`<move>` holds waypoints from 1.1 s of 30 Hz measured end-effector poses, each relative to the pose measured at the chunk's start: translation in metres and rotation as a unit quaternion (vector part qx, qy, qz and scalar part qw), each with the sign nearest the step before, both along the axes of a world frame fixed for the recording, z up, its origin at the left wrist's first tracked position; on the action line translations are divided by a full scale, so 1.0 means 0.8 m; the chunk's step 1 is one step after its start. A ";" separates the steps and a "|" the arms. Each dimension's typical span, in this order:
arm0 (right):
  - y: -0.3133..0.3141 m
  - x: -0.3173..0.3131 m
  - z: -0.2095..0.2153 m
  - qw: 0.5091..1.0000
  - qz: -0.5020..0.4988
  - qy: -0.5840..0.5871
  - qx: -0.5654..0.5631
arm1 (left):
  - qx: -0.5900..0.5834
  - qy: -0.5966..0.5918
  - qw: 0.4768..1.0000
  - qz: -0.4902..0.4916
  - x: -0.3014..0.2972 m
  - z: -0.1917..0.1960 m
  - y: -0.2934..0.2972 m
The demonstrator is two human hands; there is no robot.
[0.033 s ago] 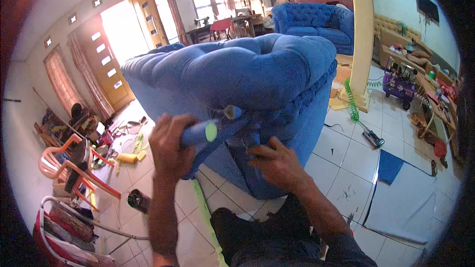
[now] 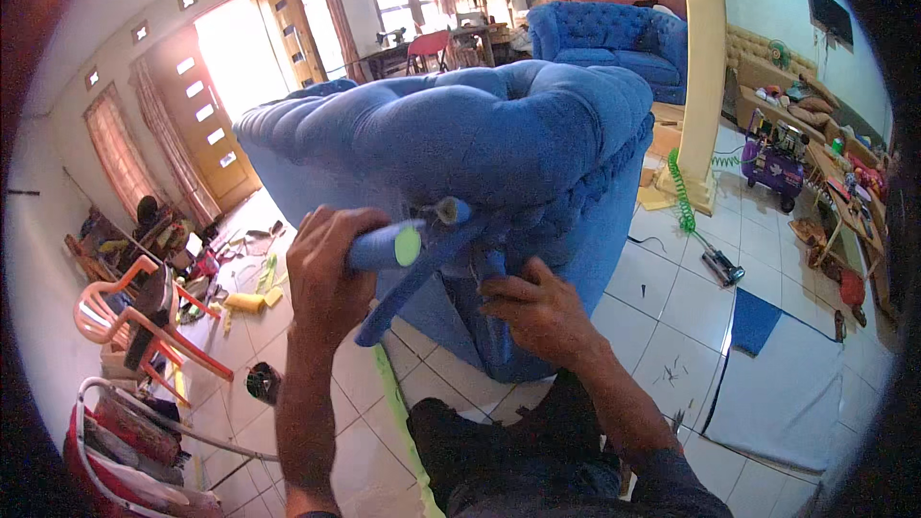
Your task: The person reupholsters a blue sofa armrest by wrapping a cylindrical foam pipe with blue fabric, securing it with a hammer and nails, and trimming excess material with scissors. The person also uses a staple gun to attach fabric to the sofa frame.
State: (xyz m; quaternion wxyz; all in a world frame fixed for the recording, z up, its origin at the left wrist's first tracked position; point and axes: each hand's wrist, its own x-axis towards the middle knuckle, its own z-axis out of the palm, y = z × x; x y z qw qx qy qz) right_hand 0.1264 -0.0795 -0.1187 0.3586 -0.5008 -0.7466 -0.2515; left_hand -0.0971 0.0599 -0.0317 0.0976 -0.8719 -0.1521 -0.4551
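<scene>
A tufted blue sofa [image 2: 432, 139] stands end-on right before me, its padded top bulging toward me. My left hand [image 2: 328, 269] is closed around a blue fabric-covered roll [image 2: 372, 251] whose round end shows pale green foam. Below that roll, a long blue padded strip [image 2: 408, 288] slants down to the left from the sofa's front. Lower on the sofa's near end, my right hand [image 2: 539, 312] pinches the edge of a blue fabric strip [image 2: 492, 273]. A small rolled blue end with a pale hollow [image 2: 451, 211] pokes out under the padded top.
An orange plastic chair [image 2: 158, 312] and a black cup-like container [image 2: 262, 382] are at left. To the right lie an air tool [image 2: 721, 267] on a green coiled hose, a purple compressor [image 2: 775, 168] and blue and white sheets on tiles. A yellow pillar [image 2: 705, 77] rises behind.
My left hand and the roll have shifted up slightly, and are less blurred now. The padded strip's lower end shows more clearly. My right hand stays nearly in place.
</scene>
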 end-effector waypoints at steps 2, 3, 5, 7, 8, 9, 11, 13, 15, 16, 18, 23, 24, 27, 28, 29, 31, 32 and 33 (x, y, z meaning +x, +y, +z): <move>-0.003 -0.004 -0.001 0.998 -0.014 0.064 -0.014 | -0.060 -0.006 0.998 -0.011 0.005 -0.001 -0.012; -0.001 -0.011 0.003 0.994 -0.013 0.102 -0.025 | -0.067 0.001 0.998 -0.020 0.011 -0.011 -0.019; 0.023 -0.031 0.022 0.971 -0.061 0.220 0.071 | -0.098 0.003 0.995 -0.012 0.027 -0.038 -0.027; 0.044 -0.047 0.043 0.951 -0.107 0.266 0.114 | -0.087 -0.033 0.996 -0.001 0.035 -0.054 -0.022; 0.055 -0.047 0.055 0.951 -0.134 0.251 0.118 | -0.095 -0.031 0.995 0.004 0.037 -0.053 -0.013; 0.060 -0.047 0.063 0.951 -0.157 0.225 0.145 | -0.130 -0.020 0.991 0.023 0.035 -0.049 -0.006; 0.069 -0.041 0.074 0.952 -0.142 0.225 0.149 | 0.013 -0.009 0.997 0.073 0.029 -0.029 0.008; 0.072 -0.030 0.076 0.945 -0.090 0.272 0.159 | 0.097 0.010 0.989 0.111 0.031 -0.003 0.018; 0.075 -0.021 0.071 0.911 -0.010 0.390 0.138 | 0.152 0.016 0.980 0.126 0.042 0.022 0.025; 0.077 -0.018 0.065 0.897 0.009 0.420 0.137 | 0.157 0.014 0.980 0.119 0.045 0.029 0.025; 0.080 -0.016 0.053 0.849 0.054 0.513 0.118 | 0.172 0.016 0.980 0.102 0.050 0.041 0.024; 0.070 -0.002 0.047 0.963 -0.037 0.121 0.240 | 0.252 0.020 0.964 0.085 0.055 0.060 0.020; 0.066 0.005 0.054 0.962 0.005 0.041 0.269 | 0.285 0.022 0.956 0.067 0.059 0.066 0.021; 0.054 0.034 0.086 0.986 0.045 -0.115 0.115 | 0.367 0.035 0.929 -0.006 0.082 0.094 0.036; 0.048 0.038 0.096 0.979 0.051 -0.187 0.067 | 0.379 0.047 0.924 -0.035 0.088 0.100 0.039; 0.048 0.035 0.101 0.976 0.044 -0.213 0.027 | 0.378 0.060 0.922 -0.055 0.094 0.104 0.041; 0.047 0.022 0.104 0.962 0.008 -0.266 -0.064 | 0.367 0.074 0.923 -0.088 0.098 0.113 0.048; 0.047 0.016 0.104 0.968 -0.012 -0.226 -0.106 | 0.353 0.079 0.927 -0.102 0.098 0.116 0.050; 0.046 0.008 0.102 0.945 -0.059 -0.312 -0.077 | 0.333 0.082 0.932 -0.114 0.096 0.118 0.050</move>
